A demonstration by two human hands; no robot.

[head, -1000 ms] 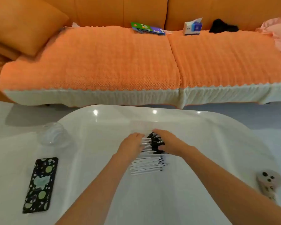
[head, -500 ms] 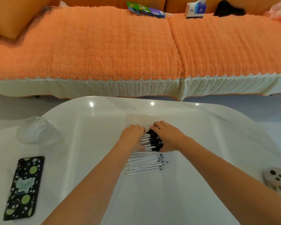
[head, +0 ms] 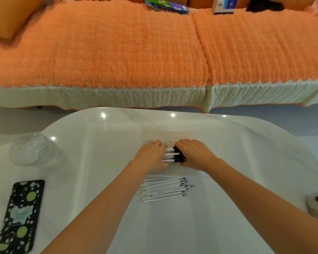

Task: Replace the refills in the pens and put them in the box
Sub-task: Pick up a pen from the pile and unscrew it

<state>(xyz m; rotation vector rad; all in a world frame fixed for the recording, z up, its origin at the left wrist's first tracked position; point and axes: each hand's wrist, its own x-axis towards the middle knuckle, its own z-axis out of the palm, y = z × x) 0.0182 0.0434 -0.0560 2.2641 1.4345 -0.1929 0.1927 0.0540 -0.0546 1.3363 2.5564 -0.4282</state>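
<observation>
1. Head view: the left hand (head: 151, 157) and right hand (head: 195, 155) squeeze a bundle of white plastic pens with black caps (head: 171, 156) between them.
2. Left fingers (head: 155, 143) curl over the white ends and right fingers (head: 182, 143) curl over the capped ends. Both hands grip the pens and hold nothing else.
3. The pens sit at or inside the clear, shallow plastic box (head: 170, 134) on the glossy white worktop (head: 237, 162). The box walls are too see-through to say which.
4. A loose pile of thin white refills with dark tips (head: 163, 188) lies just in front of the hands, untouched.
5. Judgement: the task is early. Whether any pen is already refilled cannot be told, and the pile suggests most swaps are left.
6. A black phone with green spots (head: 19, 215) and a clear glass bowl (head: 33, 149) are on the left. An orange sofa (head: 117, 48) is behind.
</observation>
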